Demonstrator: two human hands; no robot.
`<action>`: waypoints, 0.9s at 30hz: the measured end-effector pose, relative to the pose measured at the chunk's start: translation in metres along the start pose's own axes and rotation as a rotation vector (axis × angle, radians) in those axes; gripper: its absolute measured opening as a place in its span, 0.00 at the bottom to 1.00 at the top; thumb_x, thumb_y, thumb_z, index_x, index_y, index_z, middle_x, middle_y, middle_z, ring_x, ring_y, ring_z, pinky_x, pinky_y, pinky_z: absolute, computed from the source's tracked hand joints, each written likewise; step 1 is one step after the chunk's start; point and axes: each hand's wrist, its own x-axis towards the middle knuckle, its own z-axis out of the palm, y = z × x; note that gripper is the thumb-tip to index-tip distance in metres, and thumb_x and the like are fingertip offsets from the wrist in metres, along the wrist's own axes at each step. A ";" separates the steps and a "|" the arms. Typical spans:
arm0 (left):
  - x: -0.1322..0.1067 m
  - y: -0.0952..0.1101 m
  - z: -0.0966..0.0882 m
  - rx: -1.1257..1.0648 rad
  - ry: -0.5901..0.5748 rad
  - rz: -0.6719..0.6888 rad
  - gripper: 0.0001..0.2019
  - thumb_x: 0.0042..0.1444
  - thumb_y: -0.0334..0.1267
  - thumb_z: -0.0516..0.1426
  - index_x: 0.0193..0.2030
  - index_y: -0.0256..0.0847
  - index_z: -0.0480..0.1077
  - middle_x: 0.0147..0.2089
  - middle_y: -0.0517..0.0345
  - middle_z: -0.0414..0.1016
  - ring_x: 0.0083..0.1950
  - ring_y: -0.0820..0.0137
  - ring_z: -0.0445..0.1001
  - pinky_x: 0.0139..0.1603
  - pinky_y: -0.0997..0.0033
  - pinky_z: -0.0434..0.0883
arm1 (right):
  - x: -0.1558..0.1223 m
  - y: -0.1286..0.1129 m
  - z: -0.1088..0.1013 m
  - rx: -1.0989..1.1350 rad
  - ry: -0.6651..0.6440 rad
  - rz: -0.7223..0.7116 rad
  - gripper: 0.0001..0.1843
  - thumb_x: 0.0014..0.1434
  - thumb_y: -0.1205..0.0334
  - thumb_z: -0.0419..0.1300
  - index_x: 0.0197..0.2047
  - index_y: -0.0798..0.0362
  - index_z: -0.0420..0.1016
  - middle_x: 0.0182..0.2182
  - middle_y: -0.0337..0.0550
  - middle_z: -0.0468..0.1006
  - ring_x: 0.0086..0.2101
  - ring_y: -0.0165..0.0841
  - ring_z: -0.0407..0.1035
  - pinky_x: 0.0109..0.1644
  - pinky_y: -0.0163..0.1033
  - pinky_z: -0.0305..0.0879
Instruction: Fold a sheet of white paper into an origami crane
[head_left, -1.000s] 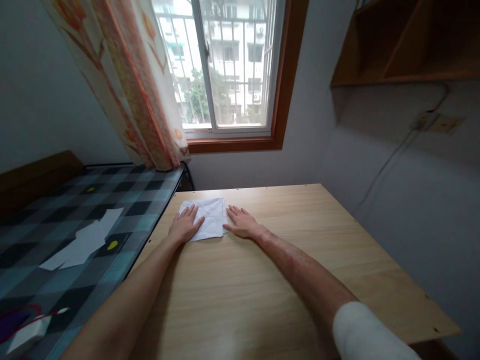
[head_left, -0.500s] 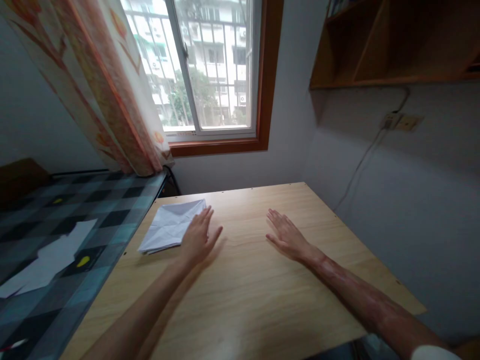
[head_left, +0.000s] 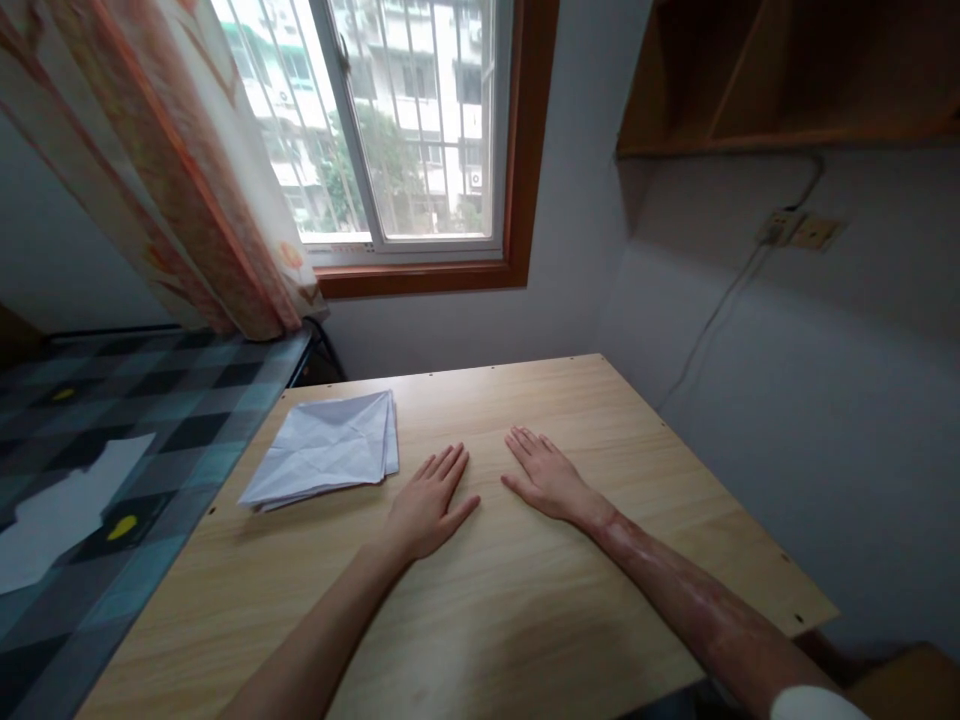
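My left hand [head_left: 433, 503] lies flat on the wooden tabletop [head_left: 487, 610], palm down, with its fingers spread and nothing in them. Just to its right, with a small gap between, my right hand [head_left: 546, 474] also rests palm down, fingers stretched out and the thumb apart. A stack of creased, folded white paper or cloth [head_left: 322, 448] sits left of my left hand, near the table's far left corner. Neither hand touches the stack.
A bed with a checked cover [head_left: 172, 420] adjoins the table on the left, with white paper scraps [head_left: 67, 515] on it. Behind are a window [head_left: 420, 130] and a curtain [head_left: 180, 180]. On the right wall hang a shelf [head_left: 750, 140] and a power socket [head_left: 817, 234] with a cable.
My left hand has moved right, away from the white stack's edge, and down onto the tabletop. My right hand is now nearer to it. The view has shifted slightly.
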 end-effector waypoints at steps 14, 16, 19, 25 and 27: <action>-0.002 -0.002 0.002 0.240 -0.013 0.042 0.39 0.77 0.62 0.48 0.87 0.43 0.49 0.87 0.47 0.49 0.86 0.55 0.54 0.86 0.48 0.54 | 0.000 -0.014 -0.007 -0.071 -0.027 0.066 0.42 0.78 0.41 0.53 0.84 0.57 0.55 0.82 0.56 0.51 0.81 0.48 0.47 0.84 0.60 0.44; -0.002 -0.002 0.003 0.253 -0.007 0.041 0.40 0.77 0.63 0.48 0.87 0.44 0.48 0.87 0.47 0.48 0.87 0.53 0.52 0.86 0.46 0.54 | 0.001 -0.013 -0.006 -0.074 -0.030 0.062 0.42 0.78 0.41 0.53 0.83 0.57 0.55 0.82 0.56 0.51 0.81 0.48 0.47 0.84 0.59 0.45; -0.002 -0.001 0.004 0.265 -0.007 0.027 0.42 0.76 0.64 0.49 0.87 0.43 0.48 0.87 0.46 0.47 0.87 0.50 0.49 0.85 0.44 0.54 | 0.001 -0.013 -0.005 -0.077 -0.024 0.060 0.42 0.78 0.41 0.53 0.84 0.57 0.55 0.83 0.56 0.50 0.81 0.48 0.47 0.84 0.59 0.45; -0.002 0.001 0.002 0.269 -0.024 0.028 0.42 0.76 0.64 0.49 0.86 0.41 0.50 0.87 0.45 0.47 0.87 0.51 0.50 0.86 0.46 0.53 | 0.000 -0.010 -0.002 -0.074 -0.012 0.052 0.42 0.78 0.41 0.53 0.84 0.56 0.55 0.82 0.56 0.51 0.81 0.49 0.47 0.84 0.59 0.46; -0.002 0.002 0.001 0.269 -0.024 0.035 0.41 0.76 0.63 0.49 0.86 0.41 0.50 0.87 0.45 0.47 0.87 0.52 0.51 0.86 0.46 0.53 | 0.000 -0.009 -0.001 -0.076 -0.008 0.048 0.42 0.78 0.41 0.53 0.84 0.56 0.55 0.82 0.56 0.51 0.81 0.49 0.48 0.83 0.60 0.46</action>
